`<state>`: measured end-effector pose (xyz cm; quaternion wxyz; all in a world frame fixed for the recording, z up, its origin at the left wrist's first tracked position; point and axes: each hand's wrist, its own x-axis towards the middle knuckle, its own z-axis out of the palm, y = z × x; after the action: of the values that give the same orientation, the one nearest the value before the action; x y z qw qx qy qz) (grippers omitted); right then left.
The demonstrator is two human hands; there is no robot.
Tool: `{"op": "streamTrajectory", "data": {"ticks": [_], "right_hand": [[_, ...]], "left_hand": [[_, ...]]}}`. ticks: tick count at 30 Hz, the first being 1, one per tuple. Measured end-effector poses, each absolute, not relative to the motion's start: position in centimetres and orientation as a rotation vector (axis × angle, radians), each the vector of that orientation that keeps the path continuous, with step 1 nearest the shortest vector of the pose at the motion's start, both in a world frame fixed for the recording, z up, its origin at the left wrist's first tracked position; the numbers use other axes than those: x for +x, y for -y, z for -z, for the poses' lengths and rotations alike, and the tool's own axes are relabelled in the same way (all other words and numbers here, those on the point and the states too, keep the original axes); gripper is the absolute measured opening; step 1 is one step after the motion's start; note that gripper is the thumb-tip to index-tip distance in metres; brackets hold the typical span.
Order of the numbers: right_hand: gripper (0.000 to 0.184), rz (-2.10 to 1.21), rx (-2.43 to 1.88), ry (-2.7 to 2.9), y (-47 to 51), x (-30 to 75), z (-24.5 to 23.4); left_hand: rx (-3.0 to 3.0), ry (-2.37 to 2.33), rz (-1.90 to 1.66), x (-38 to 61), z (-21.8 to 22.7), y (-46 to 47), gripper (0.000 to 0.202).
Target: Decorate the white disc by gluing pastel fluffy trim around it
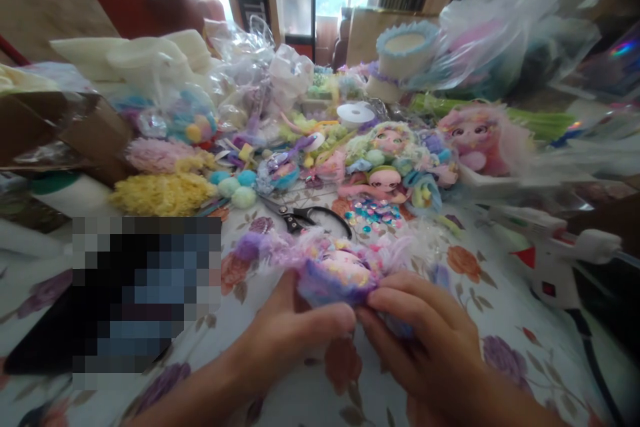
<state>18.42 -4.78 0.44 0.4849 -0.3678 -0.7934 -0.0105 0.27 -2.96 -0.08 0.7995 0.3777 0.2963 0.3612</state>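
Note:
A doll head (pixel 345 267) with fluffy purple, pink and yellow trim is held low over the flowered tablecloth. My left hand (pixel 310 327) grips it from the left, thumb across its lower side. On the right, my right hand (pixel 425 320) pinches the purple lower edge between thumb and fingers; whether a small piece sits in that pinch is hidden. Just beyond the doll head lie black-handled scissors (pixel 320 219) and a scatter of sequins (pixel 375 217). Slight blur softens the fingertips.
A white glue gun (pixel 555 260) with its cord stands at right. At left lies a dark, pixelated device (pixel 45 340). Behind are yellow trim (pixel 163 193), pompoms (pixel 244 196), finished-looking doll heads (pixel 387 140), a ribbon spool (pixel 355 113) and plastic bags (pixel 245 47).

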Motion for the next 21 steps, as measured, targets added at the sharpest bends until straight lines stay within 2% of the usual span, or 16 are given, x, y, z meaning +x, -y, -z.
{"op": "streamTrajectory", "data": {"ticks": [4, 6, 9, 12, 17, 21], "right_hand": [[0.012, 0.042, -0.875, 1.956, 5.2, 18.6, -0.7], [0.013, 0.075, -0.869, 1.981, 5.2, 18.7, -0.8], [0.019, 0.119, -0.871, 1.991, 4.9, 19.0, -0.5], [0.027, 0.089, -0.915, 1.935, 4.2, 18.9, 0.1], [0.033, 0.011, -0.959, 1.884, 3.9, 18.4, 0.5], [0.043, 0.055, -0.869, 1.977, 4.3, 17.9, 0.3]], "left_hand": [[0.86, -0.752, -0.727, -0.1, 0.1, 3.2, 0.014], [0.774, -0.786, -0.862, 0.0, 0.2, 3.0, 0.025], [0.605, -0.621, -0.966, 0.3, 0.2, 2.3, 0.023], [0.545, -0.508, -1.002, 0.5, 0.1, 1.6, 0.032], [0.569, -0.537, -1.033, 0.1, 0.3, 1.1, 0.015], [0.505, -0.565, -1.137, 0.0, -0.3, 0.9, 0.017]]}}
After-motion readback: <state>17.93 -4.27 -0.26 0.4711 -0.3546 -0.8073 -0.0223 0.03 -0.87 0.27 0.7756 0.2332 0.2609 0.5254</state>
